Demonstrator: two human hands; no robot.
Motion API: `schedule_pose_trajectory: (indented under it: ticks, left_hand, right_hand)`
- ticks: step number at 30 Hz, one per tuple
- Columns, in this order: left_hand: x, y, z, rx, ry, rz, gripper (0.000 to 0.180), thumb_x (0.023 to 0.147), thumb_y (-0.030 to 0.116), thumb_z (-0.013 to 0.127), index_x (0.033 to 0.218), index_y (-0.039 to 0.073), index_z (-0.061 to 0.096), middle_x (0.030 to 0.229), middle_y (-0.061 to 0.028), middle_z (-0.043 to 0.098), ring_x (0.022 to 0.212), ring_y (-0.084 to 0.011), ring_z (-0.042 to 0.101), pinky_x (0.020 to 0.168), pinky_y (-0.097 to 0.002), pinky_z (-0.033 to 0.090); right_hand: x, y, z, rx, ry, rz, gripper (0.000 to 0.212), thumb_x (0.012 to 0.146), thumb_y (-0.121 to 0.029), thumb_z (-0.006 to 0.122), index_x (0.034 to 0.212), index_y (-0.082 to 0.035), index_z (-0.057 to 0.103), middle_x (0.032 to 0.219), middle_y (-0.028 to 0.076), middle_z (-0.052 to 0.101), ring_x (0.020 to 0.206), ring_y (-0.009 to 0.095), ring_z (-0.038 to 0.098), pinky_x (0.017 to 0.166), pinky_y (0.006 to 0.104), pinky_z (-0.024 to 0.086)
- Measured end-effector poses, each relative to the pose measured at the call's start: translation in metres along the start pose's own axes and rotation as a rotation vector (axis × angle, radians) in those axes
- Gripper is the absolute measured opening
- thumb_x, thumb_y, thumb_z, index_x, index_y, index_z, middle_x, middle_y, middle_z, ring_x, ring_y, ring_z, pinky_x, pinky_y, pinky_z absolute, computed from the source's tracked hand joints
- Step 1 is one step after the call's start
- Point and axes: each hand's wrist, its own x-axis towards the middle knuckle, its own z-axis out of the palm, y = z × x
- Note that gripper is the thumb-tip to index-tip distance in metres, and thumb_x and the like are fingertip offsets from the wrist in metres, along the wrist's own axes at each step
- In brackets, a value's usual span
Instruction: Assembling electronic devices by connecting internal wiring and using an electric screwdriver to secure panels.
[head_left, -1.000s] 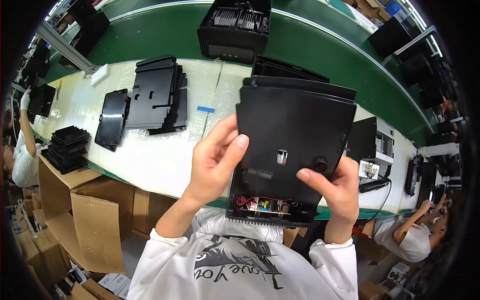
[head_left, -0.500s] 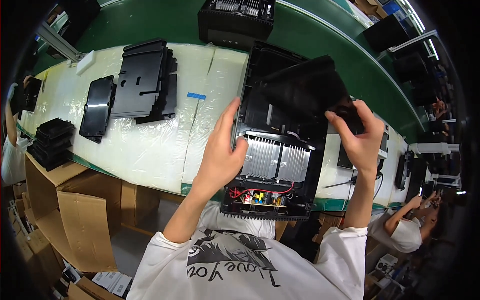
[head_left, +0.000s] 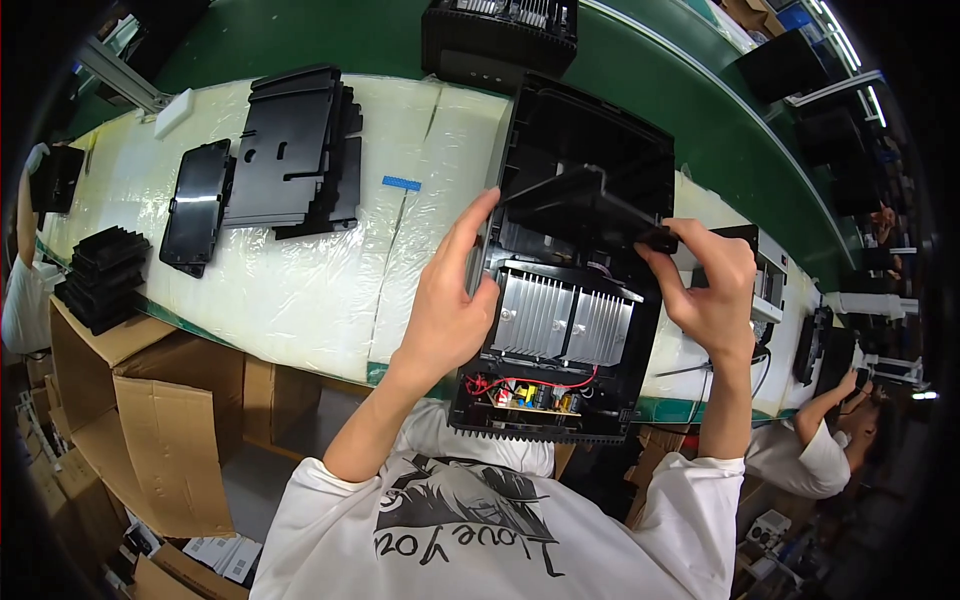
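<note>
Film-covered, your pale desk [head_left: 320, 300] stretches before a green surface [head_left: 330, 45]. On the desk's right half lies the open black housing [head_left: 590, 130], with stacked dark panels [head_left: 275, 180] well to its left. Above the housing tilts a black panel [head_left: 585, 212], right edge pinched between thumb and fingers of your right hand [head_left: 710, 290]. Your left hand [head_left: 447, 305] is spread, fingers at the housing's left edge. Inside are silver heat sinks [head_left: 530, 320] and, nearer you, a small circuit board [head_left: 535, 400].

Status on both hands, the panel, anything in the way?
Right hand pinching tilted black panel over open black housing. Left hand at housing's left edge. Finned heatsinks exposed; anything under panel, can't tell.
</note>
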Motion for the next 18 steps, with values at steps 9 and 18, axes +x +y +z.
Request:
schedule_pose_trajectory:
  ticks: [9, 18]
  left_hand:
    - [-0.001, 0.004, -0.001, 0.037, -0.015, 0.032, 0.069, 0.071, -0.011, 0.043, 0.138, 0.006, 0.036, 0.140, -0.0186, 0.038, 0.131, -0.0339, 0.036, 0.107, -0.0354, 0.029]
    - [-0.001, 0.002, 0.003, 0.003, -0.012, -0.034, 0.069, 0.072, -0.012, 0.042, 0.138, 0.003, 0.034, 0.140, -0.0181, 0.038, 0.132, -0.0327, 0.035, 0.108, -0.0354, 0.028]
  right_hand:
    - [0.001, -0.003, 0.011, 0.024, -0.061, 0.007, 0.022, 0.065, 0.002, 0.071, 0.084, 0.000, 0.061, 0.070, 0.011, 0.063, 0.056, 0.025, 0.061, 0.049, 0.0283, 0.044]
    - [0.003, 0.008, 0.011, 0.167, -0.471, 0.185, 0.028, 0.076, 0.003, 0.060, 0.104, -0.001, 0.057, 0.082, 0.017, 0.065, 0.071, 0.036, 0.062, 0.063, 0.0368, 0.050]
